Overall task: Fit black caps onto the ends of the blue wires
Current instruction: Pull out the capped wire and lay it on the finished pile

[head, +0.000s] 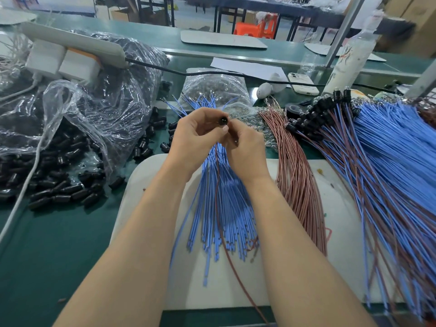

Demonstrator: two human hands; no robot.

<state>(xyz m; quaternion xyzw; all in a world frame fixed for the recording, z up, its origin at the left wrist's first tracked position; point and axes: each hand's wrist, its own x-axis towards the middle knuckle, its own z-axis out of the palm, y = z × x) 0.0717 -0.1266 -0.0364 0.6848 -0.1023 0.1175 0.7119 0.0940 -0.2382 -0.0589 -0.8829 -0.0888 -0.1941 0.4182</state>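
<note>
Black cap (223,120) pinched between the thumb and fingers of the left hand (195,135). The right hand (245,147), fingers curled, pinches its other side. Both hover above a fanned bundle of blue wires (221,208) on a white mat (146,185).

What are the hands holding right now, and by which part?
The left hand pinches a black cap by its sides. The right hand curls just below it, apparently round the brown wire; that grip is hidden.

Black cap (223,120) half hidden between left hand (198,138) and right hand (245,147)
</note>
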